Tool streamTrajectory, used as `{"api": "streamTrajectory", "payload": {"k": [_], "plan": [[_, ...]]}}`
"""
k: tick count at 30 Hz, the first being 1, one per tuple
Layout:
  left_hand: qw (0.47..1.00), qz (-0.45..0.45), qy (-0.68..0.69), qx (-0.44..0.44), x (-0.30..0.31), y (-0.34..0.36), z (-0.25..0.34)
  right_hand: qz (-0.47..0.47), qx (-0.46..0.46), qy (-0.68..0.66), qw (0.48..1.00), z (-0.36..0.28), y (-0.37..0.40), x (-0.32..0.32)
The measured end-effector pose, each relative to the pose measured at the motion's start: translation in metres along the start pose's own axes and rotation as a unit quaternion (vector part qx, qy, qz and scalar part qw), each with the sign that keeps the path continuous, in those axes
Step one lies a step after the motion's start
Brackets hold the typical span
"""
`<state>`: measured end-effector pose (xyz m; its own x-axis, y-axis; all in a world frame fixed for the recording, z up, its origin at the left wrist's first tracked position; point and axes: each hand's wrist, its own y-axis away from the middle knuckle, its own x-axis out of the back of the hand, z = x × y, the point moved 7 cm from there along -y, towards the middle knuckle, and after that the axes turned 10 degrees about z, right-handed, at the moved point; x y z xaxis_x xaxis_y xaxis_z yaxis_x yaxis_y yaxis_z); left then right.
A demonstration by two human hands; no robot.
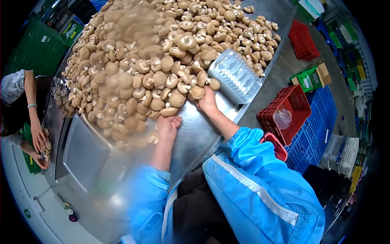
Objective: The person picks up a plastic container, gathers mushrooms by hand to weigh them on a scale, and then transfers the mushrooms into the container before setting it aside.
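Observation:
A large heap of brown shiitake mushrooms (160,79) with pale stems covers the metal table (193,132). At the heap's near edge, my right hand (208,101) has its fingers closed around a mushroom (197,92), partly hidden by the caps. My left hand (167,127) is lower down, fingers curled in, right against a mushroom (168,111) at the front of the pile; what its fingers hold, if anything, is hidden. Beyond my right hand, a stack of clear plastic trays (236,77) leans on the mushrooms near the table's right edge.
A translucent plastic bin (85,152) is at the left, partly blurred. Another person's hands (38,140) handle mushrooms at the far left. Red crates (284,112) and a blue pallet (313,134) lie to the right, with a green box (308,79) beside them.

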<state>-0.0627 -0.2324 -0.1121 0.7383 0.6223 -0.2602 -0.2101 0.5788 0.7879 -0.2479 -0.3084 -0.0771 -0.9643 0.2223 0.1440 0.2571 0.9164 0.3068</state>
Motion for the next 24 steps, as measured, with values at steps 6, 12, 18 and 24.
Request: {"api": "streamTrajectory", "payload": {"k": [6, 12, 18, 24], "plan": [[0.996, -0.029, -0.024, -0.081, 0.009, 0.027, -0.011, -0.052, -0.101, -0.055, 0.992, 0.023, 0.036, 0.023], [0.995, -0.043, -0.032, -0.082, 0.023, 0.069, -0.016, -0.087, -0.098, -0.097, 0.987, 0.014, 0.078, 0.037], [0.994, -0.062, -0.043, -0.085, 0.043, 0.102, -0.022, -0.098, -0.108, -0.060, 0.988, 0.004, 0.113, 0.046], [0.984, -0.058, -0.049, -0.160, 0.065, 0.135, 0.008, -0.137, -0.079, -0.053, 0.986, -0.020, 0.137, 0.025]]}}
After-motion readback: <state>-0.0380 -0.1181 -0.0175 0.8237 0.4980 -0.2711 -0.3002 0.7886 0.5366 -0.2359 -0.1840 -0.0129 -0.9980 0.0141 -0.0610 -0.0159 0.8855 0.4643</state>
